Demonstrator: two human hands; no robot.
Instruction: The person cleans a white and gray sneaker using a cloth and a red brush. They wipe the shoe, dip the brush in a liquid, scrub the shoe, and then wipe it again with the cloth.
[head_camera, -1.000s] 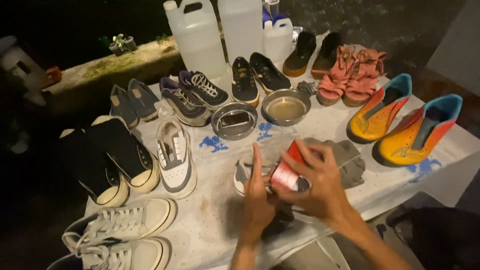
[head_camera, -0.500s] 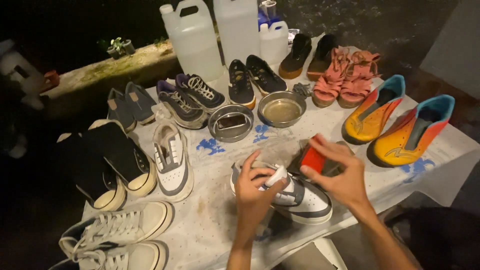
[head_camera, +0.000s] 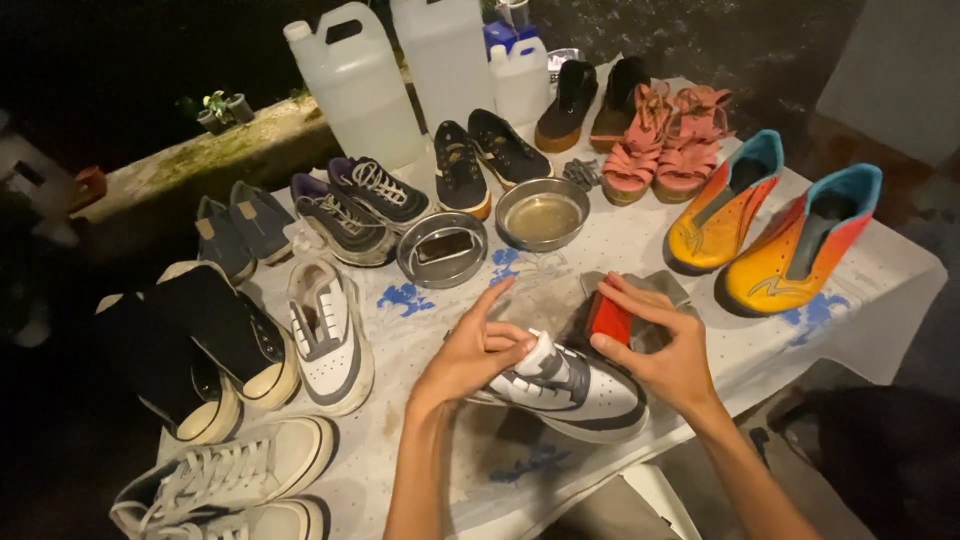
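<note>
The left hand (head_camera: 465, 355) curls around the toe of a white-and-grey sneaker (head_camera: 570, 390) lying near the table's (head_camera: 880, 270) six-o'clock edge; little free cloth remains there. The right hand (head_camera: 665, 350) pinches a red block (head_camera: 608, 318), fingers closed on it, just above the shoe. At twelve o'clock, a steel bowl (head_camera: 542, 213) holds cloudy liquid; a round tin (head_camera: 441, 249) beside it holds a dark rectangular object.

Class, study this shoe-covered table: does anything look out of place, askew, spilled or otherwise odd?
Mostly orderly pairs. The white and grey sneaker under the left hand and right hand lies alone; its likely mate sits apart beside the black shoes. A small tin rests inside one metal bowl. Blue marks on the cloth seem printed, not spilled.
</note>
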